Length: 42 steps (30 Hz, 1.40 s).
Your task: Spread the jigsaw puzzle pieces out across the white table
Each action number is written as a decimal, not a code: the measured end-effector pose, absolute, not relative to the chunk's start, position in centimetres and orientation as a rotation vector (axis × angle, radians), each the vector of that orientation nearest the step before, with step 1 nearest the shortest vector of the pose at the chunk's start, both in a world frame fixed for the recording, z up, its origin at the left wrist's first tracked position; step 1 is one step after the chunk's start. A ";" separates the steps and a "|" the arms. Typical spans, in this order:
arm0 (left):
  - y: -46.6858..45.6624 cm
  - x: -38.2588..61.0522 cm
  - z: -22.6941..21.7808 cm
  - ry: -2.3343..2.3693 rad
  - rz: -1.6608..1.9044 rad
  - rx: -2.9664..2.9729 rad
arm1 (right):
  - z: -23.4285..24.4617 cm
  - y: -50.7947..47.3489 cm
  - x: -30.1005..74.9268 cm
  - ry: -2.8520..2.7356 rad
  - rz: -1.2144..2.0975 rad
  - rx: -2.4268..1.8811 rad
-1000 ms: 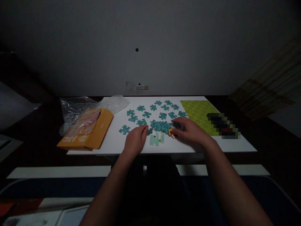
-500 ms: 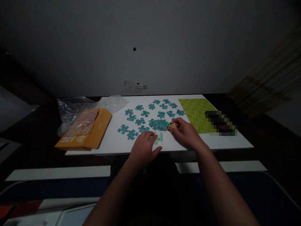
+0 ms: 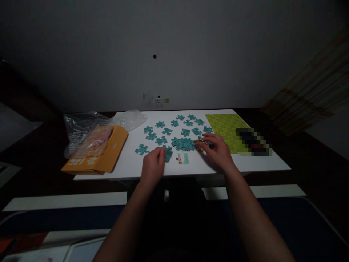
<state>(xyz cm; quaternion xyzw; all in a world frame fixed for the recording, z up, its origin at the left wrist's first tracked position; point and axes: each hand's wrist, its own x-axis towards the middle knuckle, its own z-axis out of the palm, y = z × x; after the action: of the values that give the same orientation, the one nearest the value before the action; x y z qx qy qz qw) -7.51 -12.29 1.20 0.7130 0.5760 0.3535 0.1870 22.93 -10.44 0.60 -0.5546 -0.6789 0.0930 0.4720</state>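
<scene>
My left hand (image 3: 153,165) is closed at the near edge of the white table, its thumb and fingers on a teal-backed puzzle piece (image 3: 168,155). To the right, my right hand (image 3: 217,151) pinches a puzzle piece (image 3: 200,145) with a yellow and red printed side; whether it is more than one piece I cannot tell. That piece is close to the right end of an overlapping heap of teal puzzle pieces (image 3: 184,143). Between my hands lies a pale green piece (image 3: 184,159) with a small pink figure, picture side up.
Several loose teal pieces (image 3: 167,131) are spread over the white table (image 3: 128,160). An orange box (image 3: 117,149) with clear plastic wrap (image 3: 81,123) occupies the left. At the right is a green patterned sheet (image 3: 222,125) with a pixelated dark object (image 3: 253,142) on it.
My left hand has moved left off the pale green piece and closed on a teal piece. The pale piece now shows a pink figure. My right hand has shifted slightly up, still pinching its piece.
</scene>
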 end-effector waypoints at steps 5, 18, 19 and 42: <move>-12.2 -8.6 1.0 1.662 0.832 2.126 | -0.3 -15.4 22.7 -1.964 0.254 -1.189; -12.6 -6.2 0.8 1.641 0.804 2.468 | -1.8 -19.4 16.1 -2.194 0.037 -1.320; -12.5 -6.2 1.0 1.623 0.802 2.473 | -2.2 -19.3 15.3 -2.217 0.041 -1.296; 0.5 -1.8 2.7 1.006 0.338 2.564 | 0.6 -13.9 13.8 -1.984 0.083 -1.637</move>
<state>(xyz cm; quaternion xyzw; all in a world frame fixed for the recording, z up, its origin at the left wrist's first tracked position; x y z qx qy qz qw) -1.80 0.45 2.75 0.9085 0.3566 0.1197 0.1822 13.78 -13.92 0.56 -0.6107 -0.7400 0.0311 0.2801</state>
